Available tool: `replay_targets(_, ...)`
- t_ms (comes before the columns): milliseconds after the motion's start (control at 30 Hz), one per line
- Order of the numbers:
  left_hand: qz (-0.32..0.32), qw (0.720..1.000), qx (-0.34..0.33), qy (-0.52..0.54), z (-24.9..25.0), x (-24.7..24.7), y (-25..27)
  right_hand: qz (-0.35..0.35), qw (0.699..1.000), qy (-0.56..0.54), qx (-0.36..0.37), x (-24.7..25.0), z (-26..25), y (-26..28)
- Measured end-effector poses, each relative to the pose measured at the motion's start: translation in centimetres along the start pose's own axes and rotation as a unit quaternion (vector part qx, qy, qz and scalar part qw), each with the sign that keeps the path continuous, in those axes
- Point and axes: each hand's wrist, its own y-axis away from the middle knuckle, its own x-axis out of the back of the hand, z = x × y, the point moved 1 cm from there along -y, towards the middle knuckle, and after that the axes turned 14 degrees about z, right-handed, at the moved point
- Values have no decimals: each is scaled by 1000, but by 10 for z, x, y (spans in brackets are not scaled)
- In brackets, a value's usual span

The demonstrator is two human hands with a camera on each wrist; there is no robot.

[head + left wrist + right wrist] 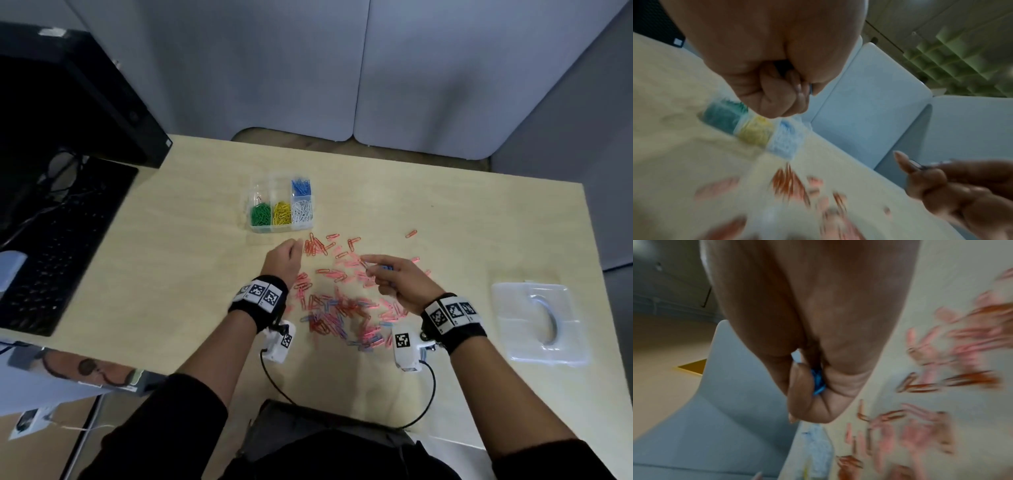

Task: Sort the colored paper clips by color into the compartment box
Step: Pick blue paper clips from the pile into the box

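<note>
The clear compartment box (pixel 247 205) stands on the far side of the table and holds green (pixel 259 215), yellow (pixel 282 212), white (pixel 302 211) and blue clips (pixel 300 186). Loose red, pink and blue paper clips (pixel 342 305) lie scattered nearer me. My left hand (pixel 297 247) hovers just below the box, fingers curled into a fist, with a sliver of blue clip (pixel 810 90) showing between them. My right hand (pixel 368 265) is over the pile, gripping blue clips (pixel 818 382) in its curled fingers, and its fingertips pinch another clip (pixel 920 165).
A black keyboard (pixel 58 240) and a monitor (pixel 68 96) fill the left side. A clear plastic lid (pixel 537 322) lies at the right, near the table edge. Grey partition panels (pixel 342 68) stand behind the table. Papers (pixel 51 380) overhang the near left corner.
</note>
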Motion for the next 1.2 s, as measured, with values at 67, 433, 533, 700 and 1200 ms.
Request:
replay_targets(67, 19, 999, 20, 16, 8, 12, -33, -1, 998, -47, -37, -17, -26, -13)
replay_targets(433, -13, 989, 51, -141, 52, -13, -210, 81, 991, -78, -76, -105, -128, -108)
replay_targets(533, -59, 982, 87, -159, 54, -26, -224, 107, 994, -10, -37, -117, -140, -132)
replay_targets(700, -62, 981, 151, -108, 57, -34, -232, 136, 982, 127, 39, -125, -151, -167)
replay_targets(1200, -81, 881, 350, 309, 26, 9, -202, 160, 866, 441, 174, -192, -140, -209)
